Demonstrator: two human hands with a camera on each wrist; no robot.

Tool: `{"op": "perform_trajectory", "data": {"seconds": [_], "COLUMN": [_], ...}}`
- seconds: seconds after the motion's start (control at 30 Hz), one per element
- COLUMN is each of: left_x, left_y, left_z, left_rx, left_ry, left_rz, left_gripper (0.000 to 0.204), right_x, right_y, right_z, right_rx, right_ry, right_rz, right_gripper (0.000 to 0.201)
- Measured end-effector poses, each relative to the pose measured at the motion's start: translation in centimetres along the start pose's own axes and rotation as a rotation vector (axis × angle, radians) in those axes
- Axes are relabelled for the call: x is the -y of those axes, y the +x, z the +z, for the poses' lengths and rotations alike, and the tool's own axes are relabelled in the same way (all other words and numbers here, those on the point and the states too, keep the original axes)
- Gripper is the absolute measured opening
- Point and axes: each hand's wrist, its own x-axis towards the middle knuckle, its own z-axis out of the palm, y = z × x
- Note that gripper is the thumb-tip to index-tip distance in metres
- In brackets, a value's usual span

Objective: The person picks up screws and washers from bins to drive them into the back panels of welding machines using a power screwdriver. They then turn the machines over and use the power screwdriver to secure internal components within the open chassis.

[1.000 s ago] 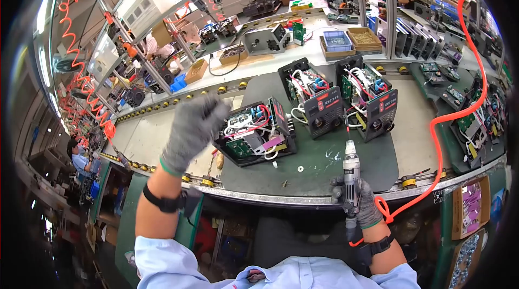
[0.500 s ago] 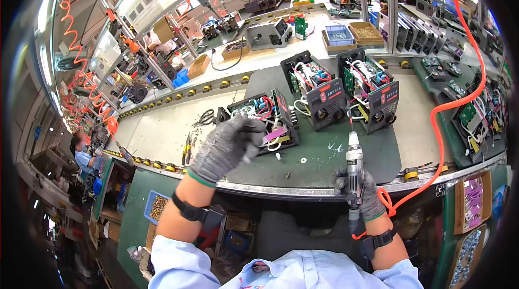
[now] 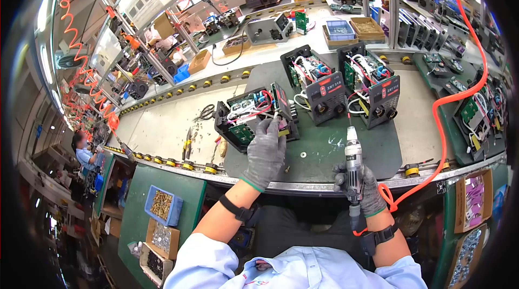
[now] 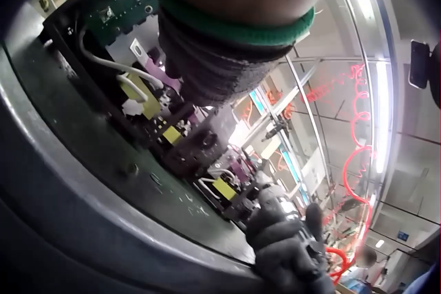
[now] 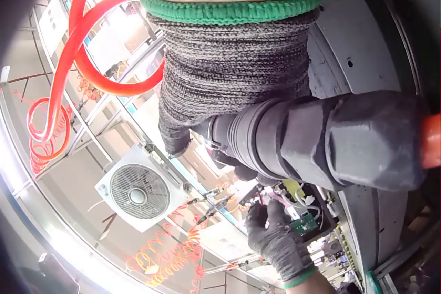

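My gloved right hand (image 3: 369, 194) grips a pneumatic screwdriver (image 3: 353, 165), its thin bit pointing away from me over the green mat. An orange air hose (image 5: 431, 141) leaves the tool's rear end. On the left, my gloved left hand (image 3: 266, 151) reaches to the near side of an open welding machine (image 3: 240, 111), fingertips at its purple strip and white wires behind the front panel. I cannot tell whether these fingers pinch anything. Two more open machines, a middle one (image 3: 319, 89) and a right one (image 3: 373, 86), stand upright beyond, front panels towards me.
Pliers (image 3: 187, 144) and scissors (image 3: 205, 112) lie left of the mat (image 3: 319, 165). A white washer (image 3: 303, 154) rests on it. Below left, a blue bin (image 3: 172, 210) holds brass-coloured parts. The orange hose (image 3: 439, 121) loops along the right. Roller tracks (image 3: 178, 94) border the bench.
My left hand has come down and right, from above the left machine to its near side. The right hand keeps the screwdriver in nearly the same place.
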Motion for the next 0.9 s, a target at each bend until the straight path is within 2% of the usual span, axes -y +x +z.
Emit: {"op": "perform_trajectory", "data": {"seconds": [0.07, 0.13, 0.2, 0.3, 0.37, 0.5, 0.6, 0.67, 0.73, 0.8, 0.87, 0.9], "left_x": [0.8, 1.2, 1.3, 1.7, 2.3, 2.2, 2.5, 2.7, 2.1, 2.1, 2.9, 3.3], "left_y": [1.0, 1.8, 2.1, 2.6, 3.3, 4.1, 4.0, 3.8, 3.4, 4.1, 5.0, 5.2], "left_z": [1.4, 2.1, 2.2, 1.7, 1.9, 2.1, 2.7, 2.9, 2.4, 2.5, 3.1, 3.3], "left_rx": [-0.013, 0.177, 0.139, 0.211, 0.254, 0.349, 0.331, 0.315, 0.274, 0.303, 0.320, 0.278], "left_ry": [-0.008, 0.156, 0.168, 0.245, 0.460, 0.481, 0.461, 0.512, 0.427, 0.458, 0.503, 0.471], "left_rz": [0.005, -0.048, 0.001, 0.020, 0.116, 0.063, -0.018, 0.009, -0.052, -0.061, -0.059, -0.039], "left_gripper": [0.033, 0.028, 0.025, 0.020, 0.020, 0.021, 0.024, 0.026, 0.026, 0.025, 0.023, 0.021], "right_x": [0.1, 0.1, 0.3, 0.1, -0.1, 0.1, -0.1, -0.1, -0.1, -0.1, -0.3, -0.3], "right_y": [-0.1, -0.1, 0.0, -0.1, -0.1, -0.3, -0.4, -0.5, -0.5, -0.5, -0.5, -0.6], "right_z": [0.8, 0.8, 0.7, 0.5, 0.1, 0.3, 0.2, 0.0, 0.3, 0.1, -0.6, -0.6], "right_rx": [-0.061, -0.055, -0.052, -0.077, -0.027, -0.035, -0.045, -0.050, -0.053, -0.052, 0.033, 0.028], "right_ry": [-0.006, -0.016, -0.026, -0.010, 0.008, -0.004, -0.030, -0.038, -0.048, -0.058, 0.020, 0.022], "right_rz": [-0.001, 0.007, 0.004, 0.015, 0.015, 0.019, 0.020, 0.021, 0.009, 0.004, 0.006, 0.008], "right_gripper": [0.089, 0.089, 0.089, 0.089, 0.090, 0.092, 0.093, 0.091, 0.090, 0.090, 0.083, 0.083]}}
